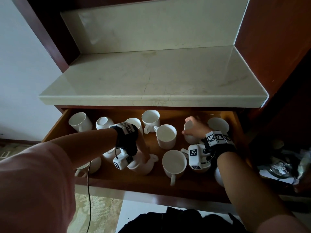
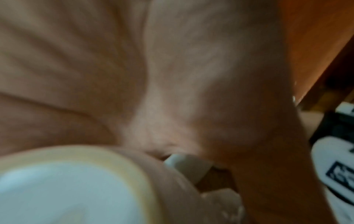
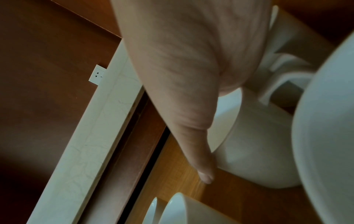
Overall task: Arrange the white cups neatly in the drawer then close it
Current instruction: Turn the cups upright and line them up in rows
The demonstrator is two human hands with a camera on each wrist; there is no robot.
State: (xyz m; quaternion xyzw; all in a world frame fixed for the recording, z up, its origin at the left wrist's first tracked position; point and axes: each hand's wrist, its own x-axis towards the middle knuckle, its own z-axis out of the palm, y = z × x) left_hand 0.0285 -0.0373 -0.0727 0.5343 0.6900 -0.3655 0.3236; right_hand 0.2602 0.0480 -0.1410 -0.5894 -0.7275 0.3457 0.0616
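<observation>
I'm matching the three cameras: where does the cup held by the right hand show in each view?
Head: the cup sits right of centre in the drawer, under the right hand.
Left wrist: not in it.
Right wrist: the cup lies centre-right, thumb on its rim.
Shared landmark: the marble counter edge.

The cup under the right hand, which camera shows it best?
The right wrist view: the cup fills the frame, thumb along its rim. The head view shows it small, half hidden by the right hand. The left wrist view misses it.
</observation>
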